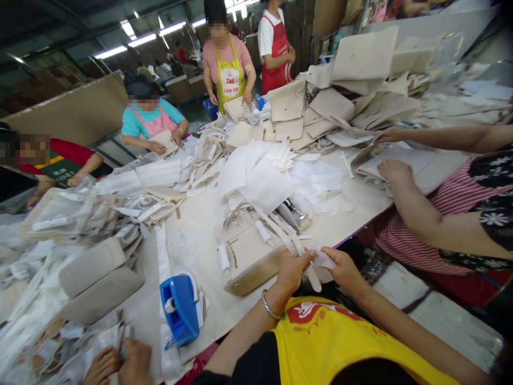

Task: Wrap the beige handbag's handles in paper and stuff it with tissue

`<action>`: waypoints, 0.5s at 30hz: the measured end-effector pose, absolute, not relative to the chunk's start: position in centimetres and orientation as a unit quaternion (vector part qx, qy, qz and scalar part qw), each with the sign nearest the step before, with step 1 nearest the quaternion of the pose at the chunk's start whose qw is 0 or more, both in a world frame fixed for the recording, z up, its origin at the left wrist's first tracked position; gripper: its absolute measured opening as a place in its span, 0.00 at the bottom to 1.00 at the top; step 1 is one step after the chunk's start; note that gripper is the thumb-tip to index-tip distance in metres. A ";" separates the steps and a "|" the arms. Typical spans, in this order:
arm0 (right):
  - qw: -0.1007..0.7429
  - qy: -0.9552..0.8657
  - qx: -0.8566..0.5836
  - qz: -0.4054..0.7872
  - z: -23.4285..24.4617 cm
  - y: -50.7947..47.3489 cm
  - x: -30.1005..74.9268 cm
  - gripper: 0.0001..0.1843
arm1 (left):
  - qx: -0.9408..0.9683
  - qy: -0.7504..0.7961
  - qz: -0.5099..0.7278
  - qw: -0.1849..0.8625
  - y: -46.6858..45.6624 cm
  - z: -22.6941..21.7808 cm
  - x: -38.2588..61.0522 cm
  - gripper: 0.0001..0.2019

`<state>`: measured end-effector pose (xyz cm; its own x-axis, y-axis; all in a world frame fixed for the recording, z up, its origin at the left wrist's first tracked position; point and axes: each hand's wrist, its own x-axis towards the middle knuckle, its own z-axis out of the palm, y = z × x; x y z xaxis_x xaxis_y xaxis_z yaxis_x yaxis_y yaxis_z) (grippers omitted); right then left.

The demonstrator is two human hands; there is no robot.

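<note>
My left hand, wearing a braided bracelet, is closed around a cream bag strap; the strap's rounded end hangs below the fingers. Between the thumb and fingers of my right hand is a small white piece of paper or film, which reaches across to the strap. In front of my left hand a cream handbag lies on the table, with white wrapping on parts of it and a gold-coloured zip pull. Behind the strap sits a silvery packet or tube.
A blue tape dispenser stands to the left. White sheets lie heaped mid-table; cream bags are piled at the back right. A co-worker's hands handle a bag at right, another's are at lower left. Several people work across the table.
</note>
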<state>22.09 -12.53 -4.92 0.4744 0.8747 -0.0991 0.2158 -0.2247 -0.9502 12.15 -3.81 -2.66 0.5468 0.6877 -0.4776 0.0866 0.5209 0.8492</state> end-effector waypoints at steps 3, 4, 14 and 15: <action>0.491 -0.407 -0.703 0.316 -4.1 -12.5 22.0 0.09 | 0.466 0.417 0.182 0.759 -3.5 -3.0 11.8 0.12; 0.491 -0.415 -0.698 0.315 -3.9 -12.5 22.1 0.08 | 0.469 0.416 0.180 0.758 -3.3 -3.2 11.7 0.12; 0.481 -0.315 -0.702 0.420 -4.3 -12.3 21.8 0.11 | 0.552 0.394 0.182 0.712 -2.1 -3.1 10.9 0.06; 0.485 -0.300 -0.700 0.431 -4.4 -12.3 21.6 0.12 | 0.553 0.394 0.182 0.711 -2.1 -3.1 10.9 0.06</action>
<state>21.65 -12.26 -4.38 0.4489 0.8375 -0.3115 0.0029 -0.3500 -0.9367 10.94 -2.09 -3.06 0.6226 0.6954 -0.3590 0.1766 0.3220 0.9301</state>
